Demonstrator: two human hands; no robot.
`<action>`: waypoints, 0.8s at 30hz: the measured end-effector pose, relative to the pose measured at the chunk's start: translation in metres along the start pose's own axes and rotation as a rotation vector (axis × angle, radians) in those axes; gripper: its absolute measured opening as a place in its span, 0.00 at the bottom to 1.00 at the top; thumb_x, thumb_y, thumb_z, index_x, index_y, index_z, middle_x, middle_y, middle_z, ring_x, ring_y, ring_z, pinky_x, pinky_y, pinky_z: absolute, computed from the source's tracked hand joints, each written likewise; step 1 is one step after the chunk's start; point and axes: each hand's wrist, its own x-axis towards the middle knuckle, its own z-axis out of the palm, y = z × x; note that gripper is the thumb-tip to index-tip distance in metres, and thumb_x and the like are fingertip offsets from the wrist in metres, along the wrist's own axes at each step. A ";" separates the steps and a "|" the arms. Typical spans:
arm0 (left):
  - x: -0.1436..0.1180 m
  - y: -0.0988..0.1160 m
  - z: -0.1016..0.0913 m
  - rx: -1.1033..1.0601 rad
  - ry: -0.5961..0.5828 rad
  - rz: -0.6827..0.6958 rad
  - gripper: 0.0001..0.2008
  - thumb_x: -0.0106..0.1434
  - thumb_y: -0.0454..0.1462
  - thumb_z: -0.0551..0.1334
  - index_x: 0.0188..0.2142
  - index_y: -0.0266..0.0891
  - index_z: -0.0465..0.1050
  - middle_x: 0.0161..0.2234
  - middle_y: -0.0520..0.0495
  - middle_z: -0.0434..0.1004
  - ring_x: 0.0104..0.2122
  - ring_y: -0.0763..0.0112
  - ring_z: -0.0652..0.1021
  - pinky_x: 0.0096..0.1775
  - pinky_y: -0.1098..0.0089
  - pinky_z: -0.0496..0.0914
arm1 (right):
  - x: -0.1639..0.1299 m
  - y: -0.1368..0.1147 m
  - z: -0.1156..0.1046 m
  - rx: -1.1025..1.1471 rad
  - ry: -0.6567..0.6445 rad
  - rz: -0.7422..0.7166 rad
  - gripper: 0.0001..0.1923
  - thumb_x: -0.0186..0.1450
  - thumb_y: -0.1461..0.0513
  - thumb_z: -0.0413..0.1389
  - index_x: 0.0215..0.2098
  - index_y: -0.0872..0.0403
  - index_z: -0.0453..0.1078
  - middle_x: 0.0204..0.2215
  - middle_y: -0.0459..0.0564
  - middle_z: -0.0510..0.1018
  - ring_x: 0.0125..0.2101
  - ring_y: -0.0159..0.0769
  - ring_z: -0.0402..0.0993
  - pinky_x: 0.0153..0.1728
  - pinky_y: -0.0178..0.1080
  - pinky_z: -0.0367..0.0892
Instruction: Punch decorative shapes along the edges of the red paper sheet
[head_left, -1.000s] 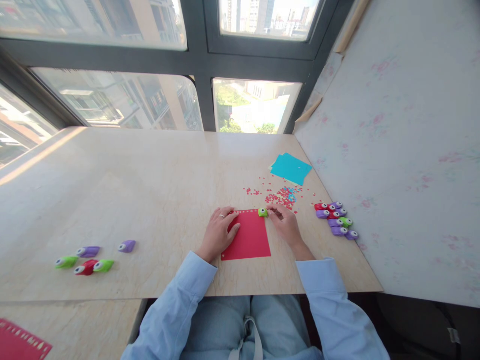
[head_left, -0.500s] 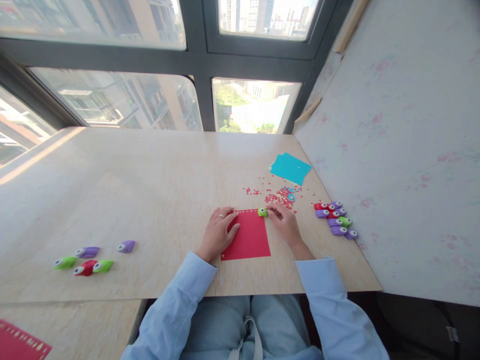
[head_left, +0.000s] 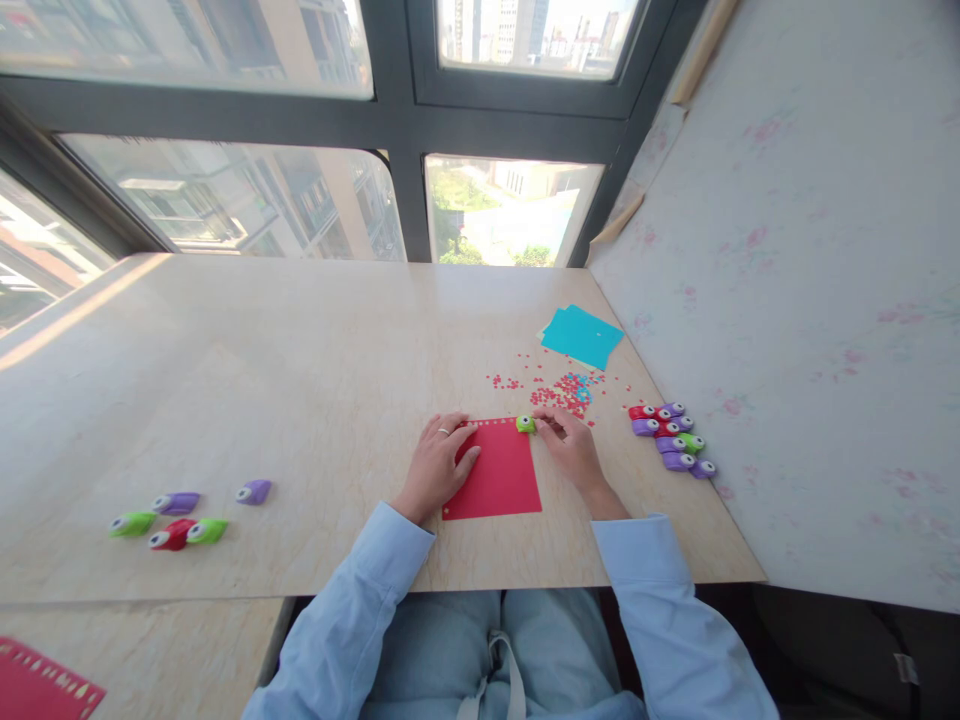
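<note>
A red sheet of paper [head_left: 499, 475] lies on the table before me, with a row of small punched holes along its far edge. My left hand [head_left: 437, 462] rests flat on the sheet's left side, fingers apart, a ring on one of them. At the sheet's far right corner sits a small green craft punch [head_left: 525, 424] with a round white and dark top like an eye. My right hand [head_left: 568, 446] has its thumb and fingers closed at the punch's right end. The fingers hide part of that end.
Red and blue paper bits [head_left: 559, 395] are scattered beyond my right hand. Blue sheets [head_left: 581, 336] lie behind them. Several coloured punches [head_left: 670, 440] stand by the right wall, others [head_left: 176, 533] at the left. Another punched red sheet [head_left: 45, 685] lies at lower left.
</note>
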 end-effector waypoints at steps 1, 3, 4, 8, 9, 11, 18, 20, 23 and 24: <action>0.000 0.000 0.000 -0.003 -0.004 0.000 0.15 0.68 0.40 0.58 0.52 0.41 0.73 0.57 0.44 0.71 0.57 0.61 0.69 0.64 0.48 0.62 | 0.000 0.000 0.000 0.000 0.002 -0.001 0.13 0.64 0.56 0.53 0.40 0.53 0.75 0.40 0.53 0.80 0.40 0.40 0.77 0.43 0.43 0.73; 0.000 0.000 0.000 -0.009 -0.008 -0.003 0.15 0.68 0.40 0.58 0.52 0.40 0.73 0.57 0.43 0.71 0.57 0.61 0.69 0.64 0.48 0.62 | 0.000 0.000 0.000 0.002 0.004 -0.005 0.13 0.64 0.56 0.53 0.40 0.53 0.75 0.39 0.53 0.80 0.39 0.40 0.77 0.43 0.43 0.73; 0.000 0.000 0.000 -0.012 -0.010 -0.004 0.15 0.68 0.40 0.58 0.52 0.40 0.73 0.57 0.43 0.71 0.57 0.61 0.69 0.65 0.48 0.62 | 0.000 0.000 0.000 0.003 0.004 -0.006 0.12 0.64 0.56 0.53 0.40 0.53 0.75 0.39 0.53 0.80 0.39 0.40 0.77 0.43 0.43 0.73; 0.000 0.000 0.000 -0.017 -0.006 -0.003 0.15 0.68 0.40 0.58 0.52 0.40 0.73 0.57 0.43 0.71 0.57 0.60 0.69 0.64 0.48 0.62 | 0.000 0.000 0.000 0.002 0.004 -0.011 0.12 0.64 0.56 0.53 0.40 0.52 0.75 0.39 0.53 0.80 0.39 0.40 0.77 0.43 0.43 0.73; 0.000 0.000 0.001 -0.018 -0.004 -0.002 0.15 0.68 0.40 0.58 0.52 0.40 0.73 0.57 0.43 0.71 0.57 0.60 0.69 0.64 0.48 0.62 | 0.000 -0.001 0.000 0.002 0.004 -0.011 0.13 0.64 0.55 0.53 0.40 0.52 0.75 0.39 0.53 0.80 0.39 0.40 0.77 0.43 0.43 0.73; 0.000 0.000 0.001 -0.019 -0.001 -0.001 0.15 0.68 0.40 0.58 0.52 0.40 0.73 0.57 0.43 0.71 0.57 0.60 0.69 0.64 0.47 0.63 | 0.000 -0.001 0.000 0.002 0.002 -0.009 0.13 0.64 0.55 0.53 0.40 0.52 0.75 0.39 0.53 0.80 0.39 0.40 0.77 0.43 0.43 0.73; 0.000 0.001 -0.001 -0.022 0.005 0.002 0.15 0.68 0.40 0.58 0.52 0.41 0.73 0.57 0.42 0.71 0.57 0.60 0.69 0.64 0.47 0.63 | 0.000 -0.002 -0.001 0.003 0.003 -0.001 0.13 0.64 0.55 0.53 0.40 0.53 0.75 0.39 0.53 0.80 0.39 0.41 0.77 0.43 0.43 0.73; 0.001 0.001 -0.001 -0.025 0.003 0.000 0.15 0.68 0.40 0.57 0.52 0.41 0.73 0.57 0.42 0.71 0.57 0.60 0.69 0.64 0.47 0.63 | 0.000 -0.004 -0.001 -0.001 0.001 0.006 0.13 0.64 0.54 0.53 0.40 0.53 0.75 0.40 0.53 0.80 0.40 0.41 0.77 0.43 0.43 0.72; 0.001 0.002 -0.001 -0.021 0.002 -0.002 0.15 0.68 0.40 0.57 0.52 0.41 0.73 0.57 0.42 0.71 0.57 0.59 0.69 0.64 0.48 0.63 | -0.001 -0.006 -0.002 -0.010 0.008 0.016 0.14 0.65 0.53 0.53 0.41 0.52 0.75 0.40 0.53 0.80 0.41 0.41 0.77 0.44 0.43 0.72; 0.001 0.002 -0.001 -0.019 0.005 -0.001 0.15 0.68 0.40 0.57 0.51 0.41 0.73 0.56 0.42 0.71 0.57 0.59 0.70 0.63 0.48 0.63 | -0.001 -0.007 -0.002 -0.012 0.011 0.019 0.14 0.65 0.53 0.53 0.41 0.52 0.75 0.40 0.53 0.80 0.41 0.42 0.77 0.44 0.43 0.72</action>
